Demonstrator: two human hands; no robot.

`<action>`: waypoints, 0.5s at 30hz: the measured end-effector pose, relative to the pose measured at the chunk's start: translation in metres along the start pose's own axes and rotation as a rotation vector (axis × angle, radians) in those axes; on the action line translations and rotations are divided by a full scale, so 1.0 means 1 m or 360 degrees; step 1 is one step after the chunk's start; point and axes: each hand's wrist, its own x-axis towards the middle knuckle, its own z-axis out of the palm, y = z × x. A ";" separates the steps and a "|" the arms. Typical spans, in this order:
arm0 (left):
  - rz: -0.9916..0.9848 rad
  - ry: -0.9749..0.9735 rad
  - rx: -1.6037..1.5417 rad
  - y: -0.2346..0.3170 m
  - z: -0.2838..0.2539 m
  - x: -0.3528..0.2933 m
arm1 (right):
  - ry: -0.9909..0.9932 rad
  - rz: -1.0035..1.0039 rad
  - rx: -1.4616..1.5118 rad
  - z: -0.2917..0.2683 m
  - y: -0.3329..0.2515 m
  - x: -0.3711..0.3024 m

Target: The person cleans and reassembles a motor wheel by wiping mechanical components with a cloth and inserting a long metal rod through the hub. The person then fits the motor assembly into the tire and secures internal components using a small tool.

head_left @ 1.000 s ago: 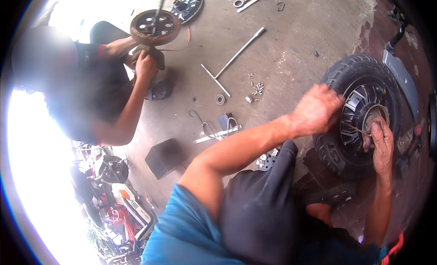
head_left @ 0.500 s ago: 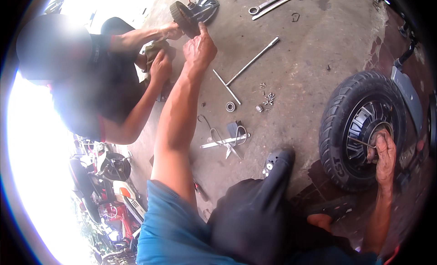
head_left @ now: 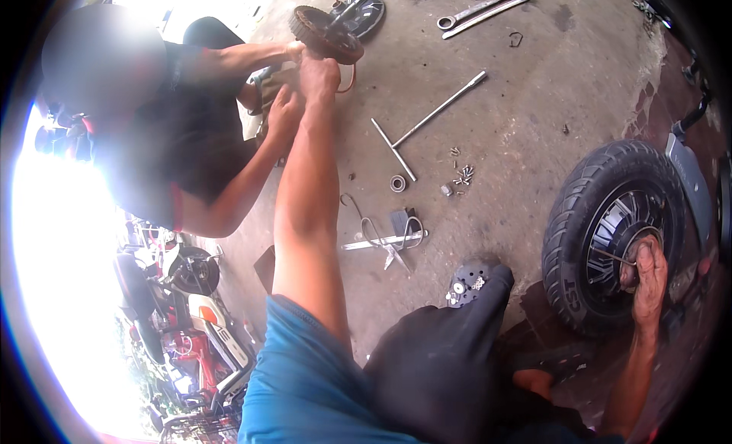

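My left arm, in a blue sleeve, reaches to the far left, where my left hand [head_left: 319,76] is closed at the lower edge of a rusty, toothed round motor core [head_left: 324,33]. Its fingers are partly hidden by the core. An axle and a red wire show on the core, and a black disc-shaped cover [head_left: 370,18] lies behind it. A co-worker's hand also touches the core's near side; their other hand is by a cloth. On the right, my right hand [head_left: 648,272] is closed on a thin metal rod [head_left: 612,256] at the hub of a black-tyred wheel [head_left: 568,238].
On the concrete floor lie a T-handle wrench [head_left: 438,111], a bearing [head_left: 397,184], several screws [head_left: 463,175], scissors [head_left: 385,242] and wrenches [head_left: 488,15]. A black clog [head_left: 469,280] is near the middle. Parked motorcycles [head_left: 198,329] line the left; the co-worker [head_left: 206,131] crouches at upper left.
My left hand has gone from a raised finger touching the core to a closed hand at its underside. The core has tilted, showing more of its face. The right hand stays at the hub.
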 end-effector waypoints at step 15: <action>-0.0136 0.0214 -0.0668 -0.009 -0.019 0.031 | -0.0047 0.0089 -0.0085 0.010 -0.006 0.005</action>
